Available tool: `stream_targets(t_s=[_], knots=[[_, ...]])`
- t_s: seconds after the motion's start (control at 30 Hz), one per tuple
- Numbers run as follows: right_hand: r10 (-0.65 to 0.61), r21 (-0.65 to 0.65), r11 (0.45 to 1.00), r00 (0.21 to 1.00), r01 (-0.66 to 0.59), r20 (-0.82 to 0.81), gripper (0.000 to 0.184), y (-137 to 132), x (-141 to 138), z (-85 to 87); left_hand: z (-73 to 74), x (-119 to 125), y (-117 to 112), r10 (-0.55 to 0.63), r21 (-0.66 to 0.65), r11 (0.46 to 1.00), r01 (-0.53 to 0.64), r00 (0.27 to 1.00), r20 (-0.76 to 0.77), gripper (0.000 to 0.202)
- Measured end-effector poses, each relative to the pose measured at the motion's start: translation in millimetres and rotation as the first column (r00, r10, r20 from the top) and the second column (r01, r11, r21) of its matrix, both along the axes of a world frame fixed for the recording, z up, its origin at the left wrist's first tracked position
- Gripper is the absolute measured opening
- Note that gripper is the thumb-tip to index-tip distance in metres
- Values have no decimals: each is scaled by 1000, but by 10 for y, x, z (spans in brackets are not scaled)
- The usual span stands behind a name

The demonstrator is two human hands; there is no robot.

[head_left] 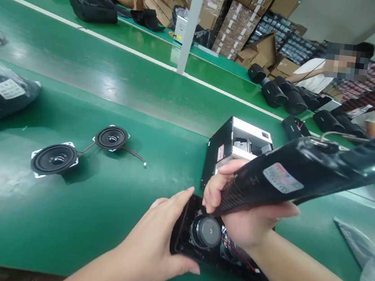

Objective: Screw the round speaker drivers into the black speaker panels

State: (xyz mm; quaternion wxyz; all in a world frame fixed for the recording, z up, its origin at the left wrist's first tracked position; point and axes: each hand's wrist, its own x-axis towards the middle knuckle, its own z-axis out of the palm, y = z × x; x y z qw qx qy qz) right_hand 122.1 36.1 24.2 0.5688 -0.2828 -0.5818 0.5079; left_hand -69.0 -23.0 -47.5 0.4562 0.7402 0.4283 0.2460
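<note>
Green bench [96, 229], machine [228, 147] beyond housing [183, 240]

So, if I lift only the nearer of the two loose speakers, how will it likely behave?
The nearer speaker would probably stay stiff, given its metal-looking frame. A thin red wire, apparently floppy, joins it to the farther speaker, which may get tugged along. Its black cone faces up uncovered, so pressing there might dent it.
</note>
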Motion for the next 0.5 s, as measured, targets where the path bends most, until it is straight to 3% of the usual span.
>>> stream_targets(t_s=[0.33, 0.5], knots=[[-182, -20, 983, 982, 181, -48, 63, -155, -52, -98, -54, -25, -20, -13, 62, 998, 13, 1000, -6, 136], [-224, -31, 974, 972, 222, -76, 66, -210, -119, -142, -119, -45, -16, -31, 101, 994, 32, 999, -13, 142]])
